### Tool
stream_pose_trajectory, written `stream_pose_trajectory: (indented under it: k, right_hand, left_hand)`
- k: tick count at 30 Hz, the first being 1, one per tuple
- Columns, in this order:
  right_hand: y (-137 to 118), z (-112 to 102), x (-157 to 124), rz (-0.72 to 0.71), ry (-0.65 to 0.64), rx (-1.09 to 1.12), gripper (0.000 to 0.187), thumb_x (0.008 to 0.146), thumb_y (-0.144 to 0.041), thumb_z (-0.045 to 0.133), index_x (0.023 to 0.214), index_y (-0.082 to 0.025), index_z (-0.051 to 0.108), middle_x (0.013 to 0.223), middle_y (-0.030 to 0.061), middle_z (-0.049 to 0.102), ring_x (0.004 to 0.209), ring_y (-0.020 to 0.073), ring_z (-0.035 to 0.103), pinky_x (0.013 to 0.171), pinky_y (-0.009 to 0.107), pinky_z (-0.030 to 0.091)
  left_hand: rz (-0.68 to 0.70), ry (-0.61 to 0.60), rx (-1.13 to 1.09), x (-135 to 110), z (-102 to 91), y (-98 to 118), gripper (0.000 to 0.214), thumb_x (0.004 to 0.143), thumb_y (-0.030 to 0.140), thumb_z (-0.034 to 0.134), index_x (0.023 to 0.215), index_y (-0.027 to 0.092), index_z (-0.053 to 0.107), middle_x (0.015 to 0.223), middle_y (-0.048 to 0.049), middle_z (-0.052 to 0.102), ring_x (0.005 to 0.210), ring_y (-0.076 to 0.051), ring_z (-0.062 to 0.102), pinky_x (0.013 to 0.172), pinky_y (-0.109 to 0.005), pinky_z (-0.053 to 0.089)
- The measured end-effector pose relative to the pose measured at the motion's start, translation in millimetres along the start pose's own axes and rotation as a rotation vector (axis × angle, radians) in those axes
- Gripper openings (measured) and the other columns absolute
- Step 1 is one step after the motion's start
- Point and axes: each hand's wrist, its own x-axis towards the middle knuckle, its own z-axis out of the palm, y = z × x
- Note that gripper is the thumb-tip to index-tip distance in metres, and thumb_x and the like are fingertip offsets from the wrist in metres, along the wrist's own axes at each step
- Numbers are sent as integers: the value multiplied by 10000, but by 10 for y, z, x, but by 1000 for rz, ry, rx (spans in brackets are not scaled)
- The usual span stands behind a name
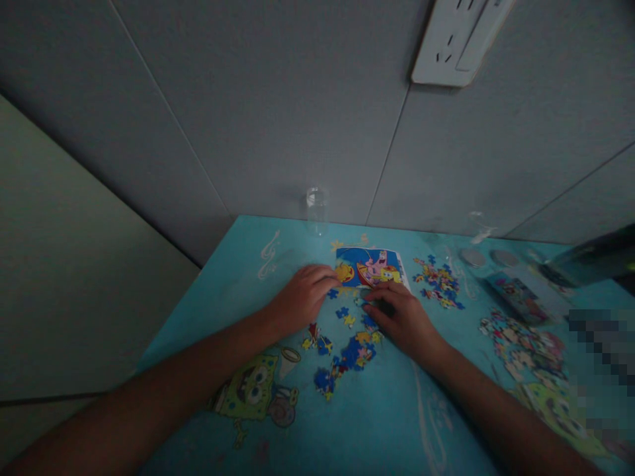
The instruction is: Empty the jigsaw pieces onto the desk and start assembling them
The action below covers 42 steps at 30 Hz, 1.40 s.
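Note:
A small picture card (367, 261) with cartoon figures on blue lies flat on the table. My left hand (310, 294) is at its lower left corner, fingers curled together; whatever they may hold is hidden. At the card's lower right edge is my right hand (399, 314), thumb and forefinger apart over the table, with no piece visible between them. Loose jigsaw pieces (346, 315) are scattered between the hands. Closer to me lies a cluster of mostly blue jigsaw pieces (354, 354), some overlapping.
A clear jar (317, 211) stands by the wall. On the right are a pile of jigsaw pieces (439, 281), two round lids (473, 257), a box (520, 297) and another jigsaw pile (526, 347). A dark object (600, 254) juts in from the right. A socket plate (461, 43) is overhead.

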Motion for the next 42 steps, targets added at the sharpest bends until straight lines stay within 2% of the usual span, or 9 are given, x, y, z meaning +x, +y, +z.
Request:
stream_pose_trajectory:
  k: [6, 17, 26, 37, 40, 41, 42]
  right_hand:
    - [18, 15, -7, -13, -2, 1, 117, 896, -239, 703, 1009, -237, 735, 1046, 78, 699, 1011, 247, 638, 918, 429, 517]
    - [34, 32, -1, -53, 19, -39, 179, 940, -256, 647, 1084, -236, 752, 1081, 92, 701, 1036, 249, 639, 951, 426, 513]
    - [118, 76, 11, -97, 38, -50, 194, 945, -261, 640, 1096, -230, 759, 1042, 94, 696, 1001, 244, 637, 935, 414, 519]
    - [98, 65, 0, -112, 48, -24, 213, 961, -235, 610, 1125, -237, 745, 1052, 90, 701, 1014, 246, 636, 932, 408, 509]
    - [97, 56, 3, -118, 57, -14, 209, 971, -229, 593, 1123, -227, 737, 1053, 86, 712, 1011, 238, 641, 941, 404, 507]
    - [98, 54, 5, -120, 61, -9, 208, 972, -226, 588, 1119, -226, 735, 1051, 84, 716, 1006, 235, 645, 940, 403, 508]
    - [100, 53, 6, -123, 63, -4, 206, 973, -224, 586, 1117, -228, 734, 1049, 82, 720, 1002, 233, 648, 938, 402, 509]
  left_hand:
    - [-8, -22, 59, -12, -35, 40, 203, 1000, 193, 508, 1123, 192, 669, 1061, -76, 660, 1048, -232, 585, 965, -427, 460]
    - [2, -25, 121, -7, -11, 30, 199, 1009, 258, 514, 1083, 201, 690, 1024, -72, 672, 1013, -229, 591, 928, -409, 443]
    - [-18, 52, 135, -20, 4, 36, 187, 1008, 210, 500, 1082, 186, 670, 1011, -71, 676, 1001, -221, 599, 924, -394, 445]
    - [29, 113, 186, -3, -56, 69, 200, 1019, 229, 471, 1070, 173, 656, 976, -74, 679, 946, -212, 596, 891, -392, 451]
    - [59, 123, 217, 54, -177, 261, 230, 1029, 230, 443, 971, 163, 655, 903, -65, 668, 888, -197, 593, 861, -387, 467]
    - [90, 110, 236, 63, -235, 404, 253, 1030, 230, 439, 907, 168, 651, 867, -61, 659, 864, -193, 591, 846, -385, 476]
    - [178, 33, 323, 55, -296, 588, 275, 1029, 229, 437, 857, 177, 645, 845, -59, 648, 854, -195, 593, 839, -395, 489]
